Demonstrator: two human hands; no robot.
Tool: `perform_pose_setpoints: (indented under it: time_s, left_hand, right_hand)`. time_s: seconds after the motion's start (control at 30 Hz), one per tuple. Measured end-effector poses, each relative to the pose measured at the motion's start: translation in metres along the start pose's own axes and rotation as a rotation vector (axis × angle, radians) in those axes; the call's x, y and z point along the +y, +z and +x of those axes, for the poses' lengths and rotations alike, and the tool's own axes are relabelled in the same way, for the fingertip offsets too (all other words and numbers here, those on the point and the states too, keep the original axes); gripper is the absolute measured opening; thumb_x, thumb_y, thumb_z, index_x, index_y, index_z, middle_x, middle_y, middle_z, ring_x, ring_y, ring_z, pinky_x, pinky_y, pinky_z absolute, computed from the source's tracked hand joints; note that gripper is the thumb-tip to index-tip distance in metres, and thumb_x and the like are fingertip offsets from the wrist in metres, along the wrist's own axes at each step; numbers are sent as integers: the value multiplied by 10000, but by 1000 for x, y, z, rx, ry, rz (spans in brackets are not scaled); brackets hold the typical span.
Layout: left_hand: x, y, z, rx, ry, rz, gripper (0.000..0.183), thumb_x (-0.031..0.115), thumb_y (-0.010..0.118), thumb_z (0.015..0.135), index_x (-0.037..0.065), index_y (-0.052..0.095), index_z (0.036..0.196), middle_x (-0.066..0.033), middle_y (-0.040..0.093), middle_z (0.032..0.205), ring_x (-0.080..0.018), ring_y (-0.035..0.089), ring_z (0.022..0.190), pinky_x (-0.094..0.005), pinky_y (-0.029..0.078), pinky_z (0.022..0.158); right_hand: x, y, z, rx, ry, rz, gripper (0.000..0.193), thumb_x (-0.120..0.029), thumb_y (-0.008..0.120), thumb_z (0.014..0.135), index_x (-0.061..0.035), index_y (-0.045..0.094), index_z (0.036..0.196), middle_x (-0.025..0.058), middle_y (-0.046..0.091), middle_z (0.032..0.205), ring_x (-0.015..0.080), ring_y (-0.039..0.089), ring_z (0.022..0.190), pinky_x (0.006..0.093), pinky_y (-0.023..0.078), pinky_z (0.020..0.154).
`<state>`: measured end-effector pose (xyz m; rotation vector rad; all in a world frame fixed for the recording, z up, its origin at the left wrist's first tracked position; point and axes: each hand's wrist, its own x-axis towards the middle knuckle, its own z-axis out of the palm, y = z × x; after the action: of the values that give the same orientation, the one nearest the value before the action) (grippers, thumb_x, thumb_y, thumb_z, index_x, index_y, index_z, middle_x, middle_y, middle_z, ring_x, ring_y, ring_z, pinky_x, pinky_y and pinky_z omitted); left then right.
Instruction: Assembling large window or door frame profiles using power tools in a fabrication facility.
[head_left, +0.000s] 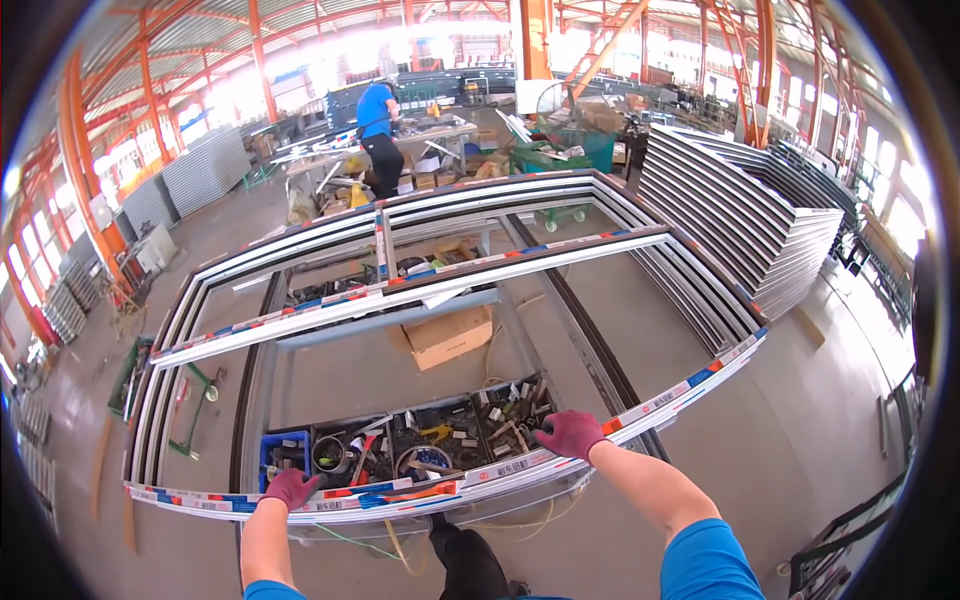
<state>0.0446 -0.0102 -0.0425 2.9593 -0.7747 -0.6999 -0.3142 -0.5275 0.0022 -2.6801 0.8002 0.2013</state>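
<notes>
A large white and dark metal window frame (700, 388), stacked on others like it, lies in front of me on a stand. Its rails carry printed protective tape. My left hand (292, 488), in a maroon glove, is closed over the near rail toward its left end. Further right, my right hand (572, 436), gloved alike, grips the same rail with the fingers curled over its inner side. An orange and black strip-like object (432, 491) rests along the rail between my hands. The undersides of both grips are hidden.
Below the frame opening sit a blue bin (284, 452) and black trays (440, 432) of small parts and tools. A cardboard box (450, 338) lies beyond them. More frames (735, 215) are stacked at the right. A person in blue (377, 112) works at a far bench.
</notes>
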Motion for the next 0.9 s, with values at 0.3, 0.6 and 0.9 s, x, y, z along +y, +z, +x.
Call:
perform_pose_setpoints:
  time_s: [0.3, 0.6, 0.9]
  left_hand:
    - [25, -17, -19, -25, -43, 15, 769, 703, 503, 981, -6, 791, 1058, -251, 750, 1121, -416, 703, 1105, -479, 531, 1008]
    - [10, -7, -9, -32, -31, 46, 746, 703, 495, 985, 29, 801, 1083, -250, 739, 1172, -416, 693, 1128, -484, 522, 1025]
    - [9, -3, -8, 10, -49, 54, 743, 701, 491, 985, 32, 793, 1101, -250, 733, 1203, -419, 686, 1153, -486, 516, 1039]
  right_hand:
    - [5, 4, -5, 36, -19, 13, 479, -558, 611, 940, -116, 770, 1036, 163, 776, 1028, 373, 723, 1053, 494, 551, 944]
    - [1, 1, -3, 0, -4, -5, 503, -579, 602, 943, -124, 770, 1076, 159, 775, 1083, 362, 717, 1092, 489, 547, 961]
    - [4, 6, 0, -17, 1, -19, 537, -595, 584, 950, -118, 765, 1115, 170, 765, 1136, 367, 707, 1127, 486, 540, 984]
